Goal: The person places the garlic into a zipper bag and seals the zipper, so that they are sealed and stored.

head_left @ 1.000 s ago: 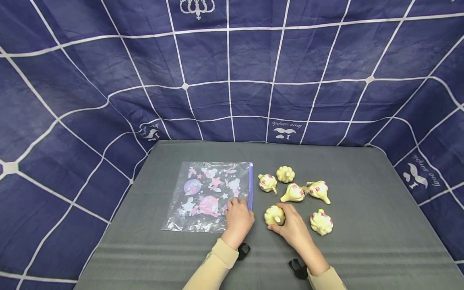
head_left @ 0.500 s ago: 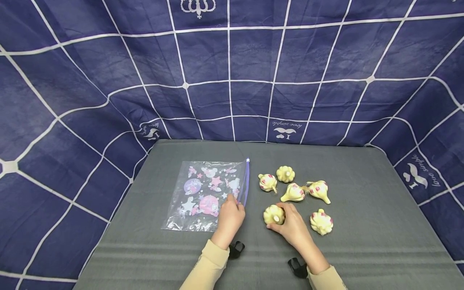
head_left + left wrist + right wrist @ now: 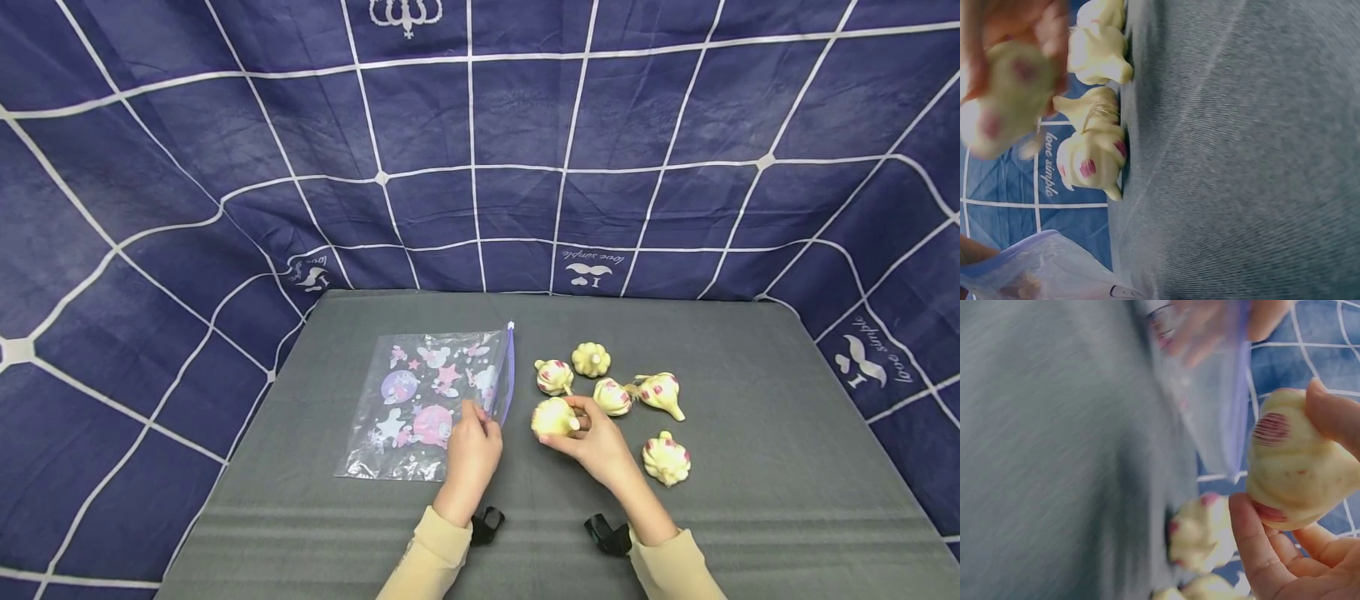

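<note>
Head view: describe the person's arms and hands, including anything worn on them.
Both the left hand and right hand are without gloves. The left sleeve and right sleeve are plain-cut, beige and long, ending just short of the hands. A small black box sits on the inner side of each wrist, left and right. No cables show.

In the head view, the left hand (image 3: 472,450) covers a near corner of the bag (image 3: 405,408), the right hand (image 3: 597,442) partly hides one garlic (image 3: 612,397) — and both sleeves (image 3: 433,550) leave the bottom edge. From the left wrist, the held garlic (image 3: 1016,94) is blurred; from the right, the table (image 3: 1047,456) smears — the lowest garlic (image 3: 1210,589) is cut off.
</note>
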The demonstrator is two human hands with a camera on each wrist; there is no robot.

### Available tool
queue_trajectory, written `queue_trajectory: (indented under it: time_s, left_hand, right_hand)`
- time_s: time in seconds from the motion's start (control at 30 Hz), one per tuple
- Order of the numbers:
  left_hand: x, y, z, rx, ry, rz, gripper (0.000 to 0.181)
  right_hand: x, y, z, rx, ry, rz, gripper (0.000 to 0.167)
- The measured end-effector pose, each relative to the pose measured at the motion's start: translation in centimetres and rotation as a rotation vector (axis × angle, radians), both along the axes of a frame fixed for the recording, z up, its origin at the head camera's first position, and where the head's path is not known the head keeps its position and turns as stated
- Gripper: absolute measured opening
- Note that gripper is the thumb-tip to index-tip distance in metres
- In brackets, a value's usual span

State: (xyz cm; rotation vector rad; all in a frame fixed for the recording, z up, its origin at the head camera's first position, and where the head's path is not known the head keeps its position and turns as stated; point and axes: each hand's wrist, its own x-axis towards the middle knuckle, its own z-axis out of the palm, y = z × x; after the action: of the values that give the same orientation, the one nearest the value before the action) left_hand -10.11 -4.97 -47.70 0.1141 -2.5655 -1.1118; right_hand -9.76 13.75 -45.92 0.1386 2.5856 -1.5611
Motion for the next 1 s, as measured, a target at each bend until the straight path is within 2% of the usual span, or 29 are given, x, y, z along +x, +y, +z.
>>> queue_trajectory:
  time_s: [0.23, 0.4, 0.5, 0.63, 0.77, 1.0]
  left_hand:
    - [0.1, -0.2, -0.3, -0.021, 0.052, 0.001, 0.023]
    - [0.2, -0.3, -0.3, -0.091, 0.101, -0.027, 0.025]
    - [0.3, -0.3, -0.4, -0.101, 0.104, -0.037, 0.03]
    - [0.4, -0.2, -0.2, -0.062, 0.037, -0.039, 0.029]
    - [0.5, -0.2, 0.0, -0.015, -0.047, -0.031, 0.038]
    - [0.5, 0.1, 0.5, 0.008, -0.122, -0.019, 0.052]
  right_hand:
    - [-2.2, -1.9, 1.9, -0.231, -0.015, 0.014, 0.071]
    - [-3.4, -3.2, 2.5, -0.297, -0.027, 0.018, 0.071]
    - [-4.1, -3.8, 2.5, -0.325, -0.029, 0.027, 0.07]
    - [-4.8, -4.5, 2.4, -0.344, -0.038, 0.029, 0.069]
    - [-5.2, -5.1, 2.4, -0.35, -0.062, 0.031, 0.071]
    - [-5.5, -6.0, 1.7, -0.373, -0.055, 0.059, 0.069]
